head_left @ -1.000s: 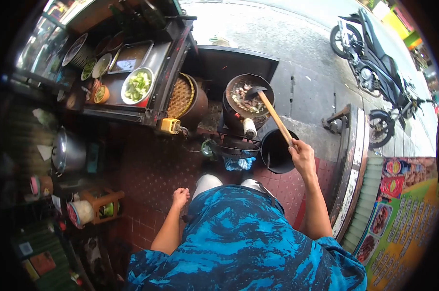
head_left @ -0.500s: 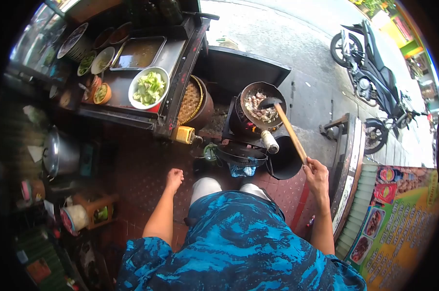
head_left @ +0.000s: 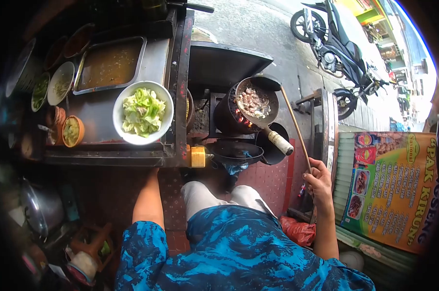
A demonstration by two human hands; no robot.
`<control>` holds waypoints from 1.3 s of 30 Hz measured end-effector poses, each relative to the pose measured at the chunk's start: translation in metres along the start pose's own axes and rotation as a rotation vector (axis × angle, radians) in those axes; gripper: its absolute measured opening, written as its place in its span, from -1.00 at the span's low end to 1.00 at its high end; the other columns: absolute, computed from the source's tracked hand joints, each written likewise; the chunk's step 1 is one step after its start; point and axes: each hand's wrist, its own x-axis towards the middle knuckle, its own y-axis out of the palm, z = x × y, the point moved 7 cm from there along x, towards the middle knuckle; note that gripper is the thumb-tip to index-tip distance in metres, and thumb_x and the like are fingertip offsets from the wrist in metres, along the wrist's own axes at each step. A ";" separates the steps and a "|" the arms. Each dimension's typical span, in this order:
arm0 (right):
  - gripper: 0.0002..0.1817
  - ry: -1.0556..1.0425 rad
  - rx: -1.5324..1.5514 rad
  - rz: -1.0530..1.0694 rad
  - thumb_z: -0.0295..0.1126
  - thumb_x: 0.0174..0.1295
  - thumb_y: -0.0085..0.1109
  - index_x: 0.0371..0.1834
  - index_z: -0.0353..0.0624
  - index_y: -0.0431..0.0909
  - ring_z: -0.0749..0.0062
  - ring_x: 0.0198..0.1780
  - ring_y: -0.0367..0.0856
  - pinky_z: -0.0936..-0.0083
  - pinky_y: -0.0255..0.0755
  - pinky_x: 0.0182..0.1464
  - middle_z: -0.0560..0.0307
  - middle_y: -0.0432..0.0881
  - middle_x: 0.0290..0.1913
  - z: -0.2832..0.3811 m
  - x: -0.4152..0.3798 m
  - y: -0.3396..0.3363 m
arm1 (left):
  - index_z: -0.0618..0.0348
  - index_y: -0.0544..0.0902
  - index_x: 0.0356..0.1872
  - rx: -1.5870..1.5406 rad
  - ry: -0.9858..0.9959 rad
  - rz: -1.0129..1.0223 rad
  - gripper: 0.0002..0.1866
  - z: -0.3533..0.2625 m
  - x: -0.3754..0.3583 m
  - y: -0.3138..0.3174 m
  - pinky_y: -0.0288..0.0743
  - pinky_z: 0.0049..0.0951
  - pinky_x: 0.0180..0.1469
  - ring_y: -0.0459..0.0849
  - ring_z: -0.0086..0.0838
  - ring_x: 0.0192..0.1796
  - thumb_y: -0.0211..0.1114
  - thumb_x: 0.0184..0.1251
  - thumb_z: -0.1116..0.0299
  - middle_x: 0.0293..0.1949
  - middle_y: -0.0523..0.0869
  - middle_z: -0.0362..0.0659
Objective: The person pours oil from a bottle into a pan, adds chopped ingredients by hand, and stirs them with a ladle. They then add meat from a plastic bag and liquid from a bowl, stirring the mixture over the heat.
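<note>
My right hand (head_left: 318, 180) is closed around the thin wooden handle of a spatula (head_left: 295, 119). The spatula's dark head rests at the upper rim of a wok (head_left: 273, 103) that holds chopped, browned food (head_left: 253, 103). Glowing coals show beneath the wok, and its wrapped handle (head_left: 279, 142) points toward the lower right. My left forearm (head_left: 149, 201) reaches under the edge of the cart counter (head_left: 107, 159), which hides the left hand. On the counter above it is a white bowl of cut green leaves (head_left: 142, 112).
A metal tray of brown liquid (head_left: 110, 63), small bowls and an orange cup (head_left: 73, 131) stand on the counter. A yellow block (head_left: 198, 157) juts from its corner. Beyond are a wooden bench (head_left: 326, 121), a motorcycle (head_left: 343, 53) and a printed banner (head_left: 391, 189).
My left hand has gone forward out of sight under the counter edge. The spatula's head has moved from the food to the wok's upper rim. The view has shifted, with the counter appearing closer.
</note>
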 end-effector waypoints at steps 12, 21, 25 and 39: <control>-0.68 0.084 -0.084 0.212 -0.46 0.38 -0.07 0.14 -0.30 0.48 0.68 -0.71 0.40 0.69 0.26 -0.74 0.22 0.52 -0.53 -0.017 -0.003 0.104 | 0.02 0.48 -0.26 -0.216 -0.075 -0.165 -0.77 0.007 -0.018 -0.048 0.22 -0.62 -0.62 0.39 -0.65 -0.59 0.00 0.51 0.13 -0.49 0.48 -0.32; -0.65 -0.759 -0.691 0.380 -0.49 0.15 -0.02 0.03 -0.31 0.47 -0.23 -0.35 0.59 0.02 0.47 -0.25 -0.28 0.60 -0.40 0.001 0.086 0.207 | 0.09 0.40 -0.50 -0.311 -0.259 -0.528 -0.56 -0.017 -0.214 -0.083 0.14 -0.65 -0.68 0.32 -0.60 -0.67 -0.11 0.54 0.03 -0.65 0.40 -0.28; -0.78 -0.904 -1.068 0.513 -0.40 0.07 0.26 -0.25 -0.27 0.54 0.06 -0.26 0.71 0.22 0.57 -0.28 -0.12 0.67 -0.37 0.029 0.107 0.258 | 0.15 0.38 -0.48 -0.377 -0.298 -0.639 -0.61 0.002 -0.298 -0.078 0.15 -0.63 -0.73 0.33 -0.55 -0.68 -0.08 0.48 0.09 -0.64 0.40 -0.21; -0.77 -0.825 -1.213 0.473 -0.38 0.30 0.00 -0.16 0.00 0.69 0.25 0.00 0.68 0.41 0.61 -0.11 0.12 0.69 -0.10 -0.015 0.192 0.399 | 0.15 0.36 -0.35 -0.508 -0.337 -0.673 -0.67 0.066 -0.426 -0.056 0.19 -0.50 -0.59 0.33 -0.46 -0.56 0.02 0.38 0.06 -0.54 0.38 -0.18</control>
